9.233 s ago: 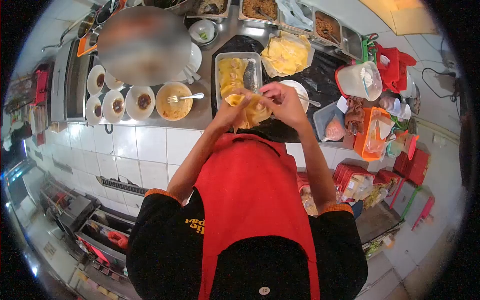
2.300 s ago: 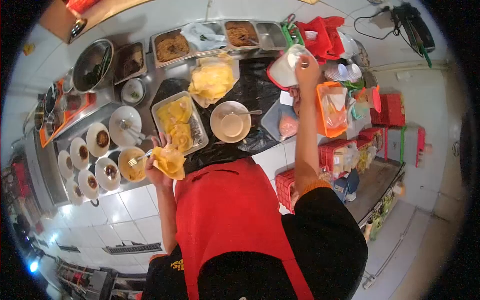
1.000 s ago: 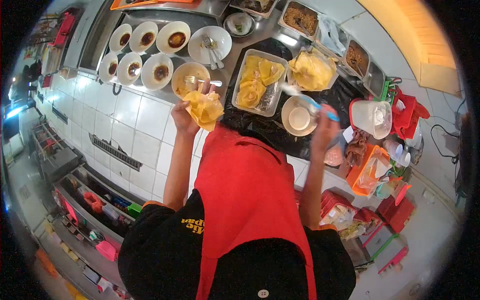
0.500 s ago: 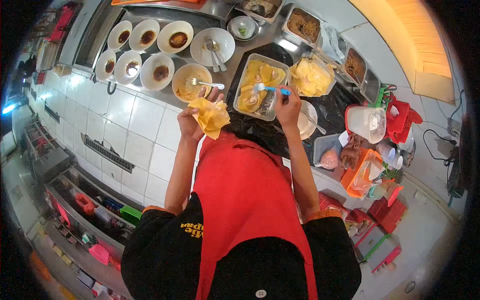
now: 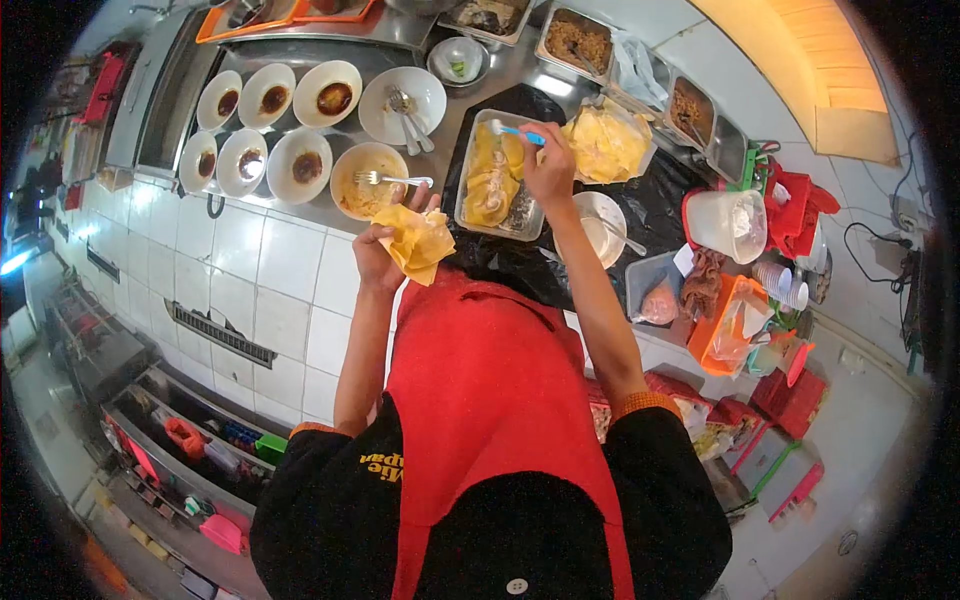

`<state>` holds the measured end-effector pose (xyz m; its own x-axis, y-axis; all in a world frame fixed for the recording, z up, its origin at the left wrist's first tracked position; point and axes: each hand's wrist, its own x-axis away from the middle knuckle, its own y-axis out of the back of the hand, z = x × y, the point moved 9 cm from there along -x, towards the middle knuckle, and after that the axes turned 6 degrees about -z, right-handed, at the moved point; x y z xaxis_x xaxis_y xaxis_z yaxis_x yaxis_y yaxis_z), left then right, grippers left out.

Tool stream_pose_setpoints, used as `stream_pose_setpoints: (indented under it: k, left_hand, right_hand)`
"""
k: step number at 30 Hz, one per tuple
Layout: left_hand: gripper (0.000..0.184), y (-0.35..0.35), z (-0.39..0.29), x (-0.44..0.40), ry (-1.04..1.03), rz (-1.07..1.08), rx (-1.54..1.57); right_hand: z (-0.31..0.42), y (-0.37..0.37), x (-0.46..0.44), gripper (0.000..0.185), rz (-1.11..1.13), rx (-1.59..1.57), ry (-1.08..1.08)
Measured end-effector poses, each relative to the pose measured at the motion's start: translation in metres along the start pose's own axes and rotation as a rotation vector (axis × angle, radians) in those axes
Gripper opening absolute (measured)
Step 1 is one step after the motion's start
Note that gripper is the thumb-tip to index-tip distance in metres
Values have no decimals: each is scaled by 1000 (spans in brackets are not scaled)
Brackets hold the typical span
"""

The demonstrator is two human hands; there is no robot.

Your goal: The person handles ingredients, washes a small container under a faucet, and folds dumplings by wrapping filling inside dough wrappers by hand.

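Note:
My left hand (image 5: 382,250) holds a yellow dough wrapper (image 5: 416,243) in front of the red apron, below a used bowl (image 5: 352,192) with a fork across it. My right hand (image 5: 548,165) grips the blue handle of a small brush (image 5: 520,132), whose pale tip is over the far part of a metal tray (image 5: 465,212). Folded yellow pieces (image 5: 489,196) lie in that tray. Right of the tray is a stack of yellow wrappers (image 5: 607,144). A white bowl (image 5: 601,240) with a spoon stands just beside my right forearm.
Several white bowls with dark sauce (image 5: 299,167) stand at the left, near a bowl with cutlery (image 5: 402,96). Metal food trays (image 5: 577,42) line the back. At the right are a clear tub (image 5: 728,225), an orange basket (image 5: 722,328) and a shallow container with something pink (image 5: 657,302).
My right hand has taken up the blue-handled brush and moved it from near the white bowl to the far part of the tray. My left hand still holds the wrapper.

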<state>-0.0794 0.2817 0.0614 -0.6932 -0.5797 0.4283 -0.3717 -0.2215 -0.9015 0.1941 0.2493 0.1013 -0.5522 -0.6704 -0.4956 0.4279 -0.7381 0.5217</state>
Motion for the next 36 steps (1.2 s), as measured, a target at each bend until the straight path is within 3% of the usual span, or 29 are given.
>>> stream_pose_setpoints:
  k: [2, 3, 7, 20, 24, 26, 27, 28, 30, 32, 34, 36]
  left_hand:
    - [78, -1, 2, -2, 8, -8, -5]
    - [79, 1, 3, -2, 14, -17, -8]
    - [78, -1, 8, -11, 46, 37, 30]
    - [77, -4, 11, -12, 45, 17, 18]
    - [80, -11, 17, -16, 62, 31, 17]
    - [81, -16, 19, -17, 70, 36, -2]
    - [81, -17, 20, -15, 75, 33, -18]
    - [81, -17, 21, -13, 78, 31, -20]
    - [80, -18, 20, -13, 47, 23, 6]
    - [80, -24, 22, -12, 34, 26, 3]
    - [79, -27, 24, -12, 27, 31, -2]
    - [78, -30, 30, -14, 63, 62, 61]
  right_hand:
    - [16, 5, 9, 9, -33, -68, -37]
    - [15, -4, 17, 12, 87, 8, -88]
    - [8, 10, 33, 16, -42, -90, -297]
    - [-2, 37, 55, 13, -158, -152, -393]
    - [-15, 15, 66, 13, -61, -97, -340]
    - [-19, 29, 62, 14, -259, -92, -277]
    - [-33, 32, 67, 15, -236, -95, -401]
    - [-35, 43, 67, 15, -238, -95, -405]
    - [-50, 81, 68, 17, -399, -412, -523]
    - [-60, 140, 77, 19, -469, -490, -863]
    - [-90, 199, 90, 21, -606, -737, -1006]
    - [-136, 275, 107, 22, -749, -814, -1008]
